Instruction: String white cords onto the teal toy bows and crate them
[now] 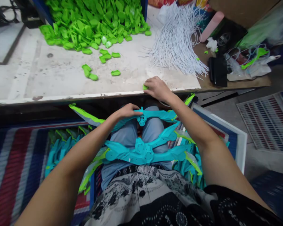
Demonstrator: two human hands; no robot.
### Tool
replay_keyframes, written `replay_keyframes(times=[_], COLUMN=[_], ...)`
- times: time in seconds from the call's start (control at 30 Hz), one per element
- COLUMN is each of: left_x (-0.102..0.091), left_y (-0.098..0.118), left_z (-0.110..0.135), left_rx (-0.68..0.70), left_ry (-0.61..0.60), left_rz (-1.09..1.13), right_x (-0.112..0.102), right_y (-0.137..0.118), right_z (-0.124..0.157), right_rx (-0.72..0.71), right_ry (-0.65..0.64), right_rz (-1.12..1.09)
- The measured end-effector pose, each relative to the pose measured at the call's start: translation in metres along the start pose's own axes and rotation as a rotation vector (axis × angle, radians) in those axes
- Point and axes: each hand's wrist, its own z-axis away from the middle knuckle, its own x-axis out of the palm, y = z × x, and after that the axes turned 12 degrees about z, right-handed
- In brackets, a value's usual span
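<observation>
Small parts being carried on a scuffed white workbench (61,77)
A heap of lime-green plastic pieces (89,26) is being held partly by a blue bin (144,10); stray green pieces (116,72) are being borne before it, thin white cords (175,40) to the right.

Loose pieces (91,25) on the worktable (63,69), strips (176,40) to their right, frames (144,153) across the lap (124,135) — tray (241,144) on its right
</observation>
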Motion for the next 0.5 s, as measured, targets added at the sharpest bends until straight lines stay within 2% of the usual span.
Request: replay_keyframes(times=[0.1,0.17,0.23,0.33,0.4,0.5], left_x=[-0.001,-0.001,-0.001,0.002,0.004,0.005], left_y=[-0.002,-0.002,-0.003,-0.004,-0.006,-0.008], left_z=[-0.002,-0.003,-0.004,-0.005,-0.005,-0.004], left_rx=[0.003,0.005,0.005,-0.007,-0.026,-0.047], left_ry=[-0.035,-0.035,-0.025,0.017,0.067,0.104], left_rz=[0.032,0.006,-0.014,0.009,0.032,0.077], right_x=[0.007,0.010,0.017,0.032,0.043,0.054], right_y=[-0.008,-0.023,-0.042,-0.067,-0.076,-0.078], right_z=[0.020,0.043,0.074,0.116,0.130,0.134], right_rx=[-0.012,-0.034,-0.087,-0.106,-0.087,-0.069], right_ry=[0.088,0.124,0.079,-0.057,-0.107,-0.111], right_rz=[-0.028,-0.055,-0.062,-0.049,-0.053,-0.064])
